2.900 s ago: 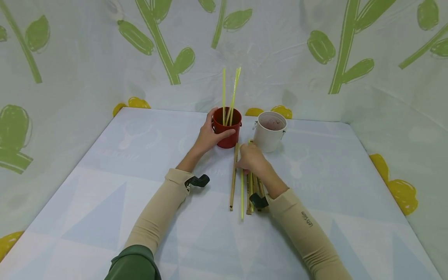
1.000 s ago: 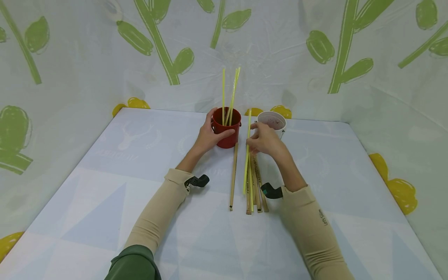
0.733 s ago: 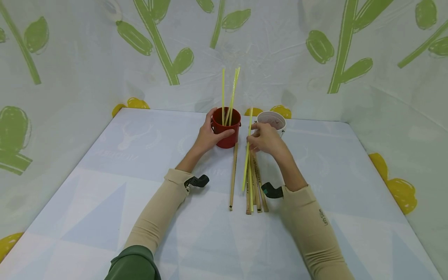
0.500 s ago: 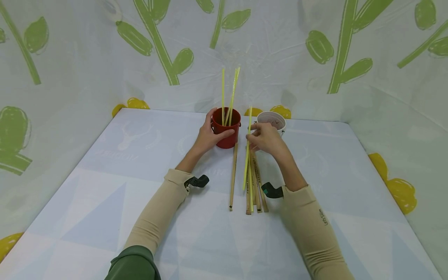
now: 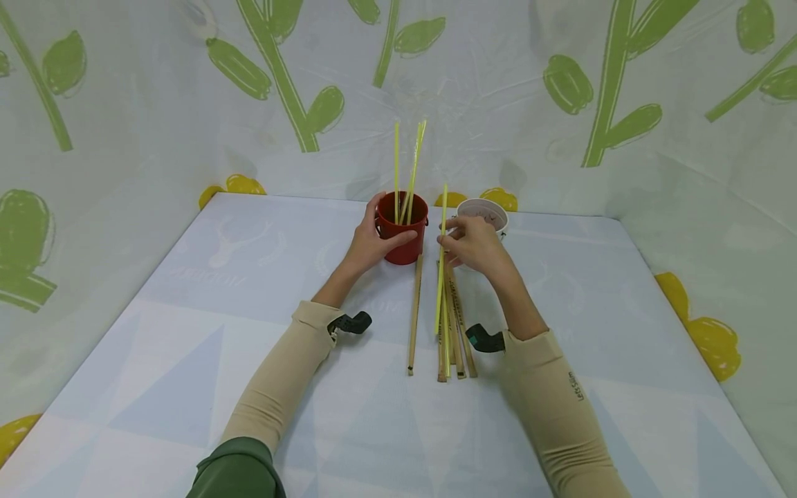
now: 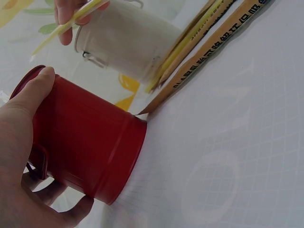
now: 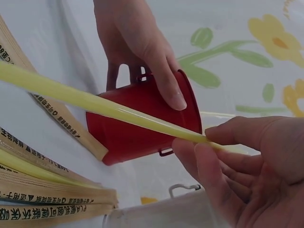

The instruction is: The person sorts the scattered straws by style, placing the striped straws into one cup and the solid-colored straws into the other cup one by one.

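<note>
My left hand (image 5: 371, 238) grips the side of a small red bucket (image 5: 406, 245), its thumb across the front; the bucket stands upright on the table. Several yellow straws (image 5: 416, 159) rise out of it. With thumb and fingers, my right hand (image 5: 474, 242) pinches one yellow straw (image 7: 118, 111), held near upright to the right of the red bucket. Below that hand lies a bundle of straws in brown paper wrappers (image 5: 461, 346), with a bare yellow straw (image 5: 447, 346) among them. One wrapped straw (image 5: 415, 315) lies apart, its far end by the red bucket's base.
A white bucket (image 6: 126, 40) with a wire handle stands right of the red one, partly hidden by my right hand in the head view. A pale patterned cloth (image 5: 349, 429) covers the table. A leaf-printed curtain (image 5: 486, 104) hangs behind.
My right hand has picked up a yellow straw from the table and brought it up in front of the white bucket. Lately the straw has risen slightly. The left hand keeps its place.
</note>
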A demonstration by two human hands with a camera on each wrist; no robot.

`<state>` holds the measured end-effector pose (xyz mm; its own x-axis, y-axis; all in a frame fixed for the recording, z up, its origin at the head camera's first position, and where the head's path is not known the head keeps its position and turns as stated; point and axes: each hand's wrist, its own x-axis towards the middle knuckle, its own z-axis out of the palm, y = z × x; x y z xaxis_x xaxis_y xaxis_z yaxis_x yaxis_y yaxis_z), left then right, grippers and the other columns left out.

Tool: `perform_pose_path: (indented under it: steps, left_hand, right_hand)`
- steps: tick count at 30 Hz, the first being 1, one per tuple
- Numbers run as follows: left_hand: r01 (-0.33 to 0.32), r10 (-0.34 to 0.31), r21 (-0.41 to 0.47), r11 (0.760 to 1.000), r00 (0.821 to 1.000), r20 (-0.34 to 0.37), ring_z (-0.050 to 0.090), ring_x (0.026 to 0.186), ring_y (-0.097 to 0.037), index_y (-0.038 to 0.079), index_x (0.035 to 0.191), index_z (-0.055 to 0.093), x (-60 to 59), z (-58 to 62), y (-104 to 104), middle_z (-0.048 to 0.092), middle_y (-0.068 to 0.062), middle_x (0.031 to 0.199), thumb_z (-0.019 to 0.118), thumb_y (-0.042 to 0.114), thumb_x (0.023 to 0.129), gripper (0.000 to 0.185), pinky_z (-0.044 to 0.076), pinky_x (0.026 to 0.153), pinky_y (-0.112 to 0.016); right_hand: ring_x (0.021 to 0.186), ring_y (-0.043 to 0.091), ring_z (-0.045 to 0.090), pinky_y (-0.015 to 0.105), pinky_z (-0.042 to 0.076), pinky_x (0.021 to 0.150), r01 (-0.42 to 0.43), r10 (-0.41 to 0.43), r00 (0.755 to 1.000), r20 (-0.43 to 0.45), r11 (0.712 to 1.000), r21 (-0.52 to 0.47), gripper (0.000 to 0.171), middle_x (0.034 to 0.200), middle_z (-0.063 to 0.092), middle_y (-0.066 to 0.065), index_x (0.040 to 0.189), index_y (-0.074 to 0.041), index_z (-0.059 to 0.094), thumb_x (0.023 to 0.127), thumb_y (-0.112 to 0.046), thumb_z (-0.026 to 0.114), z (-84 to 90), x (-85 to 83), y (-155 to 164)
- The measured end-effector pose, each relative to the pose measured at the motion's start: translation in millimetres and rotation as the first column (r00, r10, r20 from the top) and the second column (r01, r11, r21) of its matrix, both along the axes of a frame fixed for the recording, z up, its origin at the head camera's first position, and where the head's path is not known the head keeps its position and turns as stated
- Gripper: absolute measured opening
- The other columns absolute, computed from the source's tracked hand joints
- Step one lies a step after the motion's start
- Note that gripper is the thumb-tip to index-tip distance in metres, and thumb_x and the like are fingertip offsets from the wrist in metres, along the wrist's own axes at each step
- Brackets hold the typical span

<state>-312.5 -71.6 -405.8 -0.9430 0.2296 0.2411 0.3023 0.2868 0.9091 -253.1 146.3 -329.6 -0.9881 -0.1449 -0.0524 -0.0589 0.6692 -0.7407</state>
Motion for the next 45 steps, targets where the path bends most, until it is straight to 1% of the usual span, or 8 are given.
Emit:
perform_pose_path:
  steps: [8,14,17,24,29,36,40,45]
  left_hand:
    - [0.002,-0.002,0.000,1.000,1.000,0.015,0.041,0.138,-0.023,0.033,0.153,0.016,0.9,1.6,-0.5,0.039,-0.003,0.152,0.076,0.035,0.085,0.091,0.042,0.111,-0.047]
    - [0.022,-0.022,0.003,1.000,0.999,0.023,0.041,0.138,-0.034,0.015,0.155,0.015,18.2,24.2,0.1,0.038,-0.015,0.152,0.075,0.024,0.086,0.091,0.041,0.111,-0.053]
    - [0.024,-0.024,-0.001,1.000,0.999,0.023,0.042,0.138,-0.034,0.014,0.154,0.016,27.0,33.5,0.3,0.039,-0.018,0.151,0.073,0.022,0.087,0.088,0.041,0.111,-0.051]
    - [-0.010,0.010,0.000,1.000,1.000,0.011,0.044,0.136,-0.022,0.032,0.153,0.018,3.9,5.1,-0.4,0.042,-0.004,0.149,0.077,0.036,0.083,0.091,0.043,0.110,-0.046]
    - [0.009,-0.009,0.006,1.000,0.999,0.045,0.041,0.139,-0.029,0.023,0.155,0.016,12.8,18.1,0.4,0.038,-0.010,0.153,0.075,0.025,0.085,0.091,0.040,0.112,-0.050]
    - [-0.007,0.007,-0.005,1.000,1.000,0.019,0.042,0.137,-0.022,0.033,0.153,0.017,0.4,2.8,-0.3,0.039,-0.002,0.152,0.077,0.036,0.083,0.093,0.043,0.110,-0.046]
    - [-0.011,0.011,0.000,1.000,1.000,-0.003,0.044,0.135,-0.020,0.036,0.152,0.019,-1.6,-0.8,-0.6,0.041,-0.001,0.150,0.078,0.041,0.081,0.093,0.045,0.108,-0.045]
    - [-0.009,0.009,0.002,1.000,1.000,0.001,0.043,0.136,-0.021,0.035,0.152,0.019,-2.1,-2.8,-1.1,0.041,-0.001,0.150,0.078,0.041,0.082,0.092,0.044,0.109,-0.046]
  right_hand:
    - [0.083,0.034,0.073,0.043,0.061,0.074,-0.041,0.041,0.999,-0.010,0.998,-0.037,0.040,0.110,0.069,0.019,0.132,-0.006,0.049,0.098,-0.025,0.059,0.6,-0.1,1.0]
    - [0.081,0.033,0.072,0.037,0.061,0.066,-0.039,0.030,0.992,-0.123,0.996,-0.078,0.039,0.105,0.070,0.018,0.135,-0.005,0.047,0.100,-0.020,0.055,-0.2,-0.8,1.5]
    - [0.079,0.027,0.071,0.031,0.060,0.060,-0.020,0.004,0.987,-0.162,0.995,-0.094,0.042,0.106,0.069,0.017,0.137,-0.004,0.046,0.098,-0.017,0.056,0.2,-1.4,1.5]
    - [0.087,0.033,0.070,0.032,0.060,0.061,0.002,-0.043,0.964,-0.262,0.988,-0.156,0.042,0.109,0.064,0.017,0.137,-0.003,0.050,0.096,-0.011,0.058,2.1,0.7,1.2]
    - [0.085,0.030,0.069,0.035,0.061,0.063,0.022,-0.086,0.945,-0.317,0.979,-0.202,0.039,0.107,0.064,0.017,0.134,-0.002,0.053,0.096,-0.012,0.059,1.3,0.7,2.1]
    - [0.077,0.027,0.068,0.018,0.054,0.057,0.020,-0.109,0.910,-0.401,0.976,-0.218,0.034,0.102,0.073,0.016,0.128,-0.001,0.054,0.097,-0.015,0.059,0.1,-0.9,1.1]
    - [0.075,0.024,0.067,0.015,0.052,0.058,0.037,-0.133,0.880,-0.456,0.976,-0.214,0.029,0.099,0.075,0.014,0.123,-0.001,0.059,0.098,-0.016,0.056,-0.5,-1.5,0.8]
    - [0.085,0.027,0.068,0.016,0.054,0.062,0.051,-0.167,0.874,-0.456,0.966,-0.255,0.028,0.102,0.074,0.012,0.121,-0.003,0.062,0.098,-0.019,0.058,-0.2,-1.0,0.2]
